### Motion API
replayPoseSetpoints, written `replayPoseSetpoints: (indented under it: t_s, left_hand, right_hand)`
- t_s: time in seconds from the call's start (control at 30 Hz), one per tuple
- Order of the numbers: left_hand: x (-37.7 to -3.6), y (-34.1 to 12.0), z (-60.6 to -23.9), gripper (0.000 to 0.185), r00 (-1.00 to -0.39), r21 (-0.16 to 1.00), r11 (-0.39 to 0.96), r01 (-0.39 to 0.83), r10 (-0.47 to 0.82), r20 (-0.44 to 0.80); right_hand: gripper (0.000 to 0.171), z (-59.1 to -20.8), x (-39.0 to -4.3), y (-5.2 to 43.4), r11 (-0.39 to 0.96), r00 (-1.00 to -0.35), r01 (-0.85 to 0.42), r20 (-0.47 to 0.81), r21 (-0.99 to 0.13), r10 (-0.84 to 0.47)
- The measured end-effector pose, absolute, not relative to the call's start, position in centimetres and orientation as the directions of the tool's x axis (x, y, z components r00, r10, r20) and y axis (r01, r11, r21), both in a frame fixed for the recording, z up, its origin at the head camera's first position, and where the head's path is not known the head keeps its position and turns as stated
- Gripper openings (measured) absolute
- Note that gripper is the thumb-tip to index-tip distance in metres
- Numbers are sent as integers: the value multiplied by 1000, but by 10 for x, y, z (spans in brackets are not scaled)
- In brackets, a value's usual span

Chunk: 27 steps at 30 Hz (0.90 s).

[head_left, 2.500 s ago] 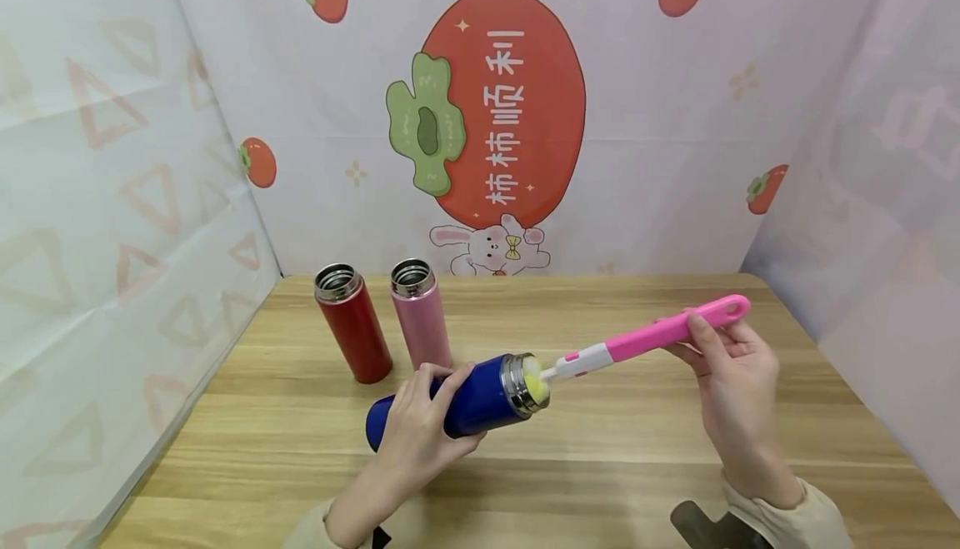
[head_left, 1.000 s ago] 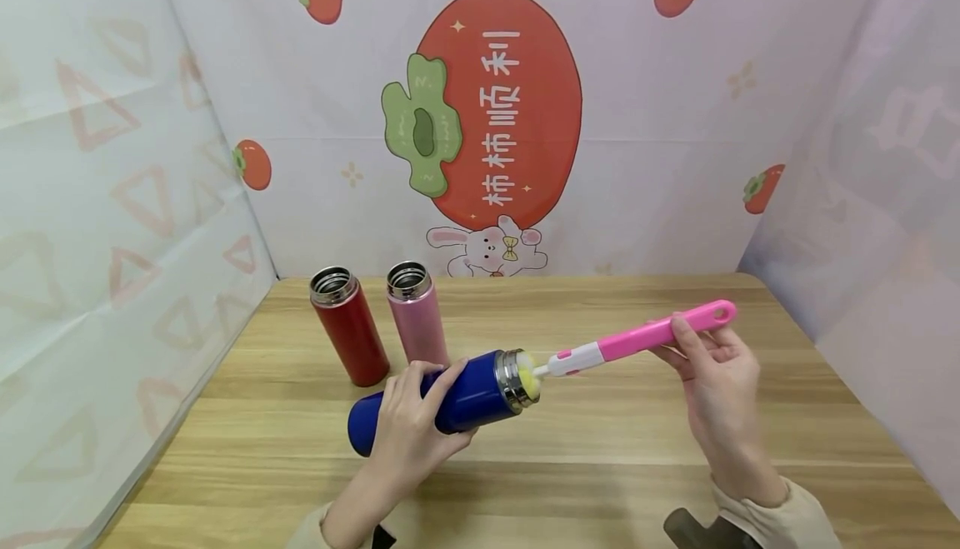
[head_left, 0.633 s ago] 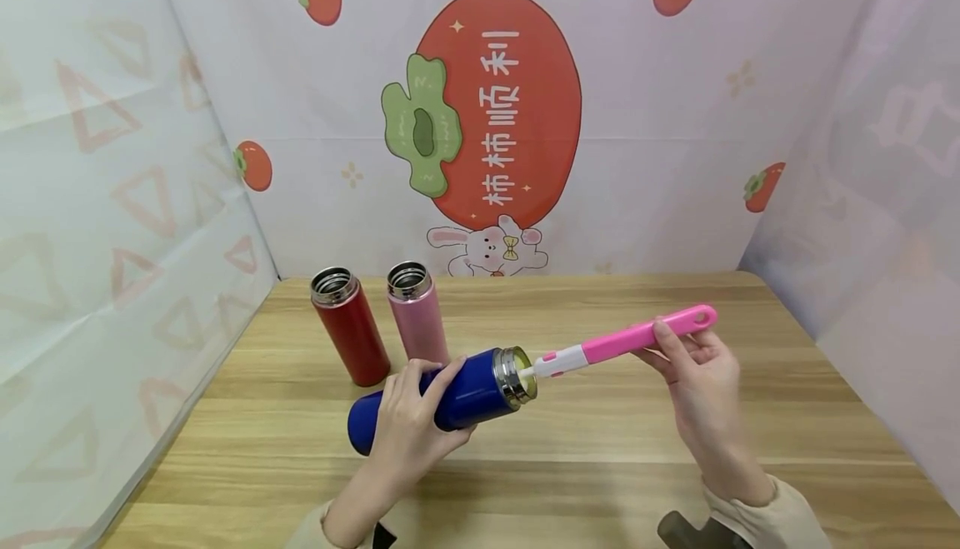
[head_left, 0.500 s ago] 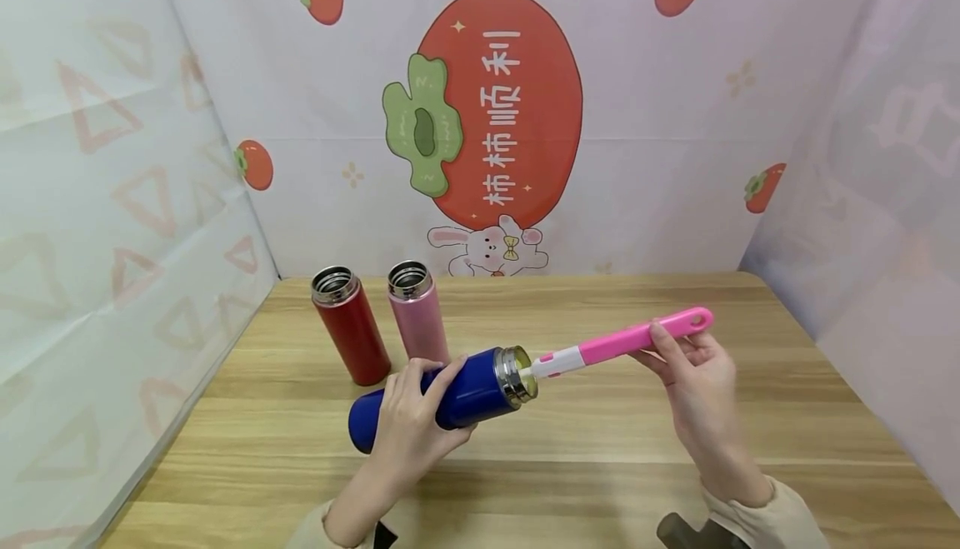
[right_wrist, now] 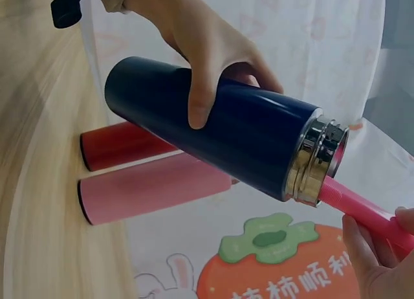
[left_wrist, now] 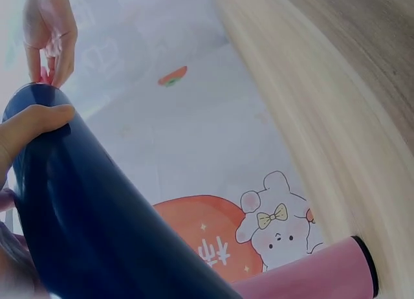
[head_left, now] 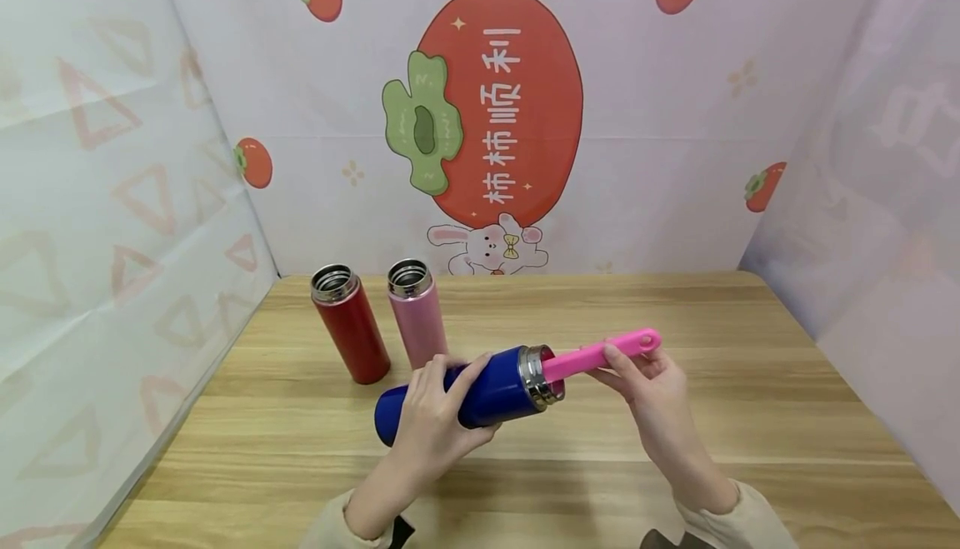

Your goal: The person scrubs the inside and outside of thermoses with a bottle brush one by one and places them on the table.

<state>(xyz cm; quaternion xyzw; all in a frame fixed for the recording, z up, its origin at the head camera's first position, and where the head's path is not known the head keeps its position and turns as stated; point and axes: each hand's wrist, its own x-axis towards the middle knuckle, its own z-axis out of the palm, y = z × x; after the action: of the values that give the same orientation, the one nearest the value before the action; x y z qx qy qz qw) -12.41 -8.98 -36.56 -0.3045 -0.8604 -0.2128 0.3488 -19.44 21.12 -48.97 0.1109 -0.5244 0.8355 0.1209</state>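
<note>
My left hand (head_left: pixel 438 424) grips a blue vacuum flask (head_left: pixel 495 388) round its body and keeps it tilted above the table, its steel mouth facing right and slightly up. The right wrist view shows the same blue flask (right_wrist: pixel 213 127) clear of the table, lid off. In my right hand (head_left: pixel 651 391), thumb and fingers pinch the pink handle of a bottle brush (head_left: pixel 592 357) near its holed end. The brush's head and white shaft are hidden inside the flask; only the pink handle sticks out of the mouth.
A red flask (head_left: pixel 354 332) and a pink flask (head_left: pixel 420 316) stand upright without lids behind my left hand, at the left of the wooden table (head_left: pixel 675 449). Printed cloth walls (head_left: pixel 637 182) enclose the back and both sides.
The right hand has moved left and a little down, pushing the brush from the mouth deep into the blue flask. The flask has shifted slightly right in the last half second.
</note>
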Motion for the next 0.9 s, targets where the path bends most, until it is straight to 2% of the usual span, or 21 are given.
replayPoseSetpoints:
  t_s: [0.17, 0.4, 0.47, 0.6, 0.9]
  left_hand:
    - [-125, -91, -367, 80, -567, 140, 727, 672, 384, 729]
    - [-125, -95, -369, 81, -580, 142, 741, 656, 376, 723]
    - [-125, -96, -370, 82, -573, 136, 739, 660, 378, 727]
    - [-126, -97, -372, 81, -560, 121, 735, 668, 389, 731]
    - [-125, -101, -374, 82, -542, 90, 739, 667, 399, 740]
  right_hand:
    - [27, -465, -188, 223, -472, -916, -395, 377, -788, 137]
    - [11, -344, -126, 188, -536, -871, -491, 408, -687, 274]
    - [9, -328, -118, 183, -553, -868, -496, 396, -670, 298]
    - [13, -316, -113, 182, -580, -867, -498, 368, -645, 336]
    - [11, -315, -113, 200, -622, -861, -508, 368, -596, 351]
